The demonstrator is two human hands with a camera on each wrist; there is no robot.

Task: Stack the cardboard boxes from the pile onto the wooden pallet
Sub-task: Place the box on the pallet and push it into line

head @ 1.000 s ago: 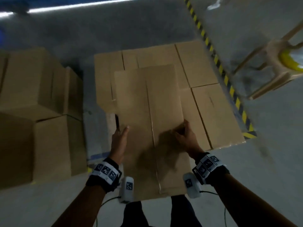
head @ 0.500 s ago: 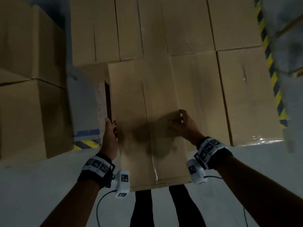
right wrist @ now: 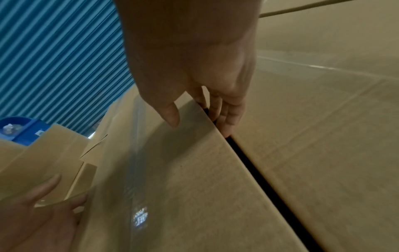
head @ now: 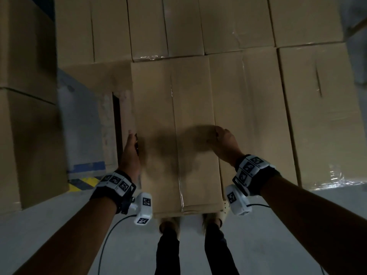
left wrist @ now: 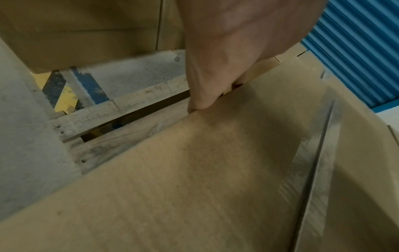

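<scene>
At frame centre: a long, plain brown cardboard box [head: 176,133] with a clear-taped top seam, held lengthwise between both hands over the near edge of the pale, weathered wooden pallet [left wrist: 121,109].
Placement: its far end meets the row of brown cardboard boxes already stacked [head: 234,24] across the upper part of the head view; its right flank runs beside a neighbouring carton [right wrist: 323,153], a narrow dark gap between them.
Left hand [head: 130,153]: pressed flat along the box's left side wall, thumb over the top edge — fingers look straight, though the wrist view hides most of them.
Right hand [head: 223,142]: thumb lies on the lid, fingers [right wrist: 228,117] hook down into the gap along the right edge — clamped on that edge.
Handling, as I judge it: stiff corrugated walls that hold shape under a squeeze; weight cannot be told, but two hands on opposite long sides suggests bulk rather than fragility. The glossy tape strip would be slippery, so bare cardboard edges are the better hold.
Risk: fingers caught in the gap as it closes.
Pile: more brown cartons [head: 25,116] stand at the left of the frame, on grey concrete floor [head: 59,225].
</scene>
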